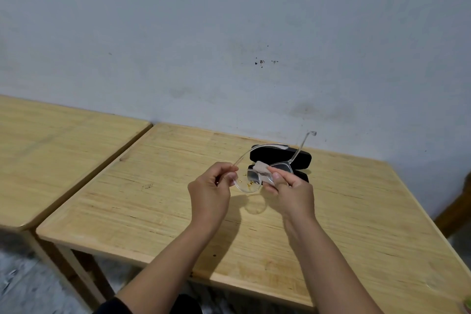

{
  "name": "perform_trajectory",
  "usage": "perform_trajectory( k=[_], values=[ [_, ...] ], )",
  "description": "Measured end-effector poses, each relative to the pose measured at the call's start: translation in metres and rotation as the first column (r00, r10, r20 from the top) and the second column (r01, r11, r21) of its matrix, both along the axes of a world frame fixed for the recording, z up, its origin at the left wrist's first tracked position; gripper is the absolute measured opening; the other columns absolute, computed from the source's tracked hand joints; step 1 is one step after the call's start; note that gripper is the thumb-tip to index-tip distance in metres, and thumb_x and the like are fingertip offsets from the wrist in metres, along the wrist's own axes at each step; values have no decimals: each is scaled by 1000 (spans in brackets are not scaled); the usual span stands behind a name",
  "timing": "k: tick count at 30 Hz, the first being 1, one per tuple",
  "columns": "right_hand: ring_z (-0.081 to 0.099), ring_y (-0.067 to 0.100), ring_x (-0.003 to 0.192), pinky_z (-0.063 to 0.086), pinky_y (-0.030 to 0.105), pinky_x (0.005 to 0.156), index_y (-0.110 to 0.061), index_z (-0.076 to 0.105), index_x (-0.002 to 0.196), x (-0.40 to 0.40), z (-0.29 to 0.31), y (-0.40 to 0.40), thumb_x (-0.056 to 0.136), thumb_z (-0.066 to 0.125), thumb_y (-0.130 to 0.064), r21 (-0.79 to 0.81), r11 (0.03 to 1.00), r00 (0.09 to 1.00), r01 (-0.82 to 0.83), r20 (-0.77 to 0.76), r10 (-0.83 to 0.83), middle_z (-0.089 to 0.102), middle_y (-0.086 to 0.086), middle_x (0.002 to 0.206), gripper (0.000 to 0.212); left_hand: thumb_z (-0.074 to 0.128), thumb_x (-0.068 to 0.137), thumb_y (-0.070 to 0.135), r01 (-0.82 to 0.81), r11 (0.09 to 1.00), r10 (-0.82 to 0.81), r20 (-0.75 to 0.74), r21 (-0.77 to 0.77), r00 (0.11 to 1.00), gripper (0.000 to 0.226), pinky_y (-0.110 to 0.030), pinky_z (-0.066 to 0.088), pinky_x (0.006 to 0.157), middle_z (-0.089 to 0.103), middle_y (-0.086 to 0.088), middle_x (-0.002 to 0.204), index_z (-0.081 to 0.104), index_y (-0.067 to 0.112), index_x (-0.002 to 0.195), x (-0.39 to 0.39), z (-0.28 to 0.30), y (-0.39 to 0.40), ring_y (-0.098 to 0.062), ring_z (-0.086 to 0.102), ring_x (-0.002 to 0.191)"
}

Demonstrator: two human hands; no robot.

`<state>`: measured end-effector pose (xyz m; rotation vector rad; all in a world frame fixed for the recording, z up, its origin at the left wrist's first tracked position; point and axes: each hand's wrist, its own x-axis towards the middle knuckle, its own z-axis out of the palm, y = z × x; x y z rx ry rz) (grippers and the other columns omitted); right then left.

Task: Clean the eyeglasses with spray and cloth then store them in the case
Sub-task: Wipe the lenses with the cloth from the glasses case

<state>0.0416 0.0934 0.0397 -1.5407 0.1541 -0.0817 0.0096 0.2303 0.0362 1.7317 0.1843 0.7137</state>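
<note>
The left hand [211, 187] pinches the glasses [257, 176] by one end, above the table [153, 186]. The right hand [291, 190] pinches a cloth [263, 169] on one lens. The glasses lie from 9 to 3 o'clock; their arms point toward 12. The black case [280, 157] sits open just behind, toward 12 o'clock. No writing shows.

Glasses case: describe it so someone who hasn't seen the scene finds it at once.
Two wooden tables stand side by side against a pale wall; take the right table. Near its far edge, just behind the two hands holding clear glasses, lies the case. It is a long black hard shell, open, and the only dark thing on the tabletop.
</note>
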Motion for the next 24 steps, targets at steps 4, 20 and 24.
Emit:
perform_trajectory(
  k=[4,20,24],
  values=[
    [69,13,67,54,22,65,-19,72,85,3,8,-15,91,55,-10,-115,983,989,-146,-20,145,73,2,78,20,64,82,3,13,998,-16,-51,-58,999,20,-8,49,63,70,9,72,69,21,76,2,1,6,-4,66,64],
    [69,12,75,55,23,72,-18,72,92,4,-5,-7,89,56,-13,-104,972,971,209,141,-193,71,-1,84,17,63,82,2,-5,1000,4,-34,-12,999,16,-6,48,64,72,8,75,70,15,79,2,6,14,-4,66,66],
    [64,-2,72,47,6,62,-17,69,105,-4,-6,9,93,51,-13,64,929,918,364,142,-370,67,-4,92,22,64,81,0,27,1000,-27,2,-2,1000,17,-7,47,64,71,10,76,70,15,78,-2,2,2,-5,67,67]
  ],
)
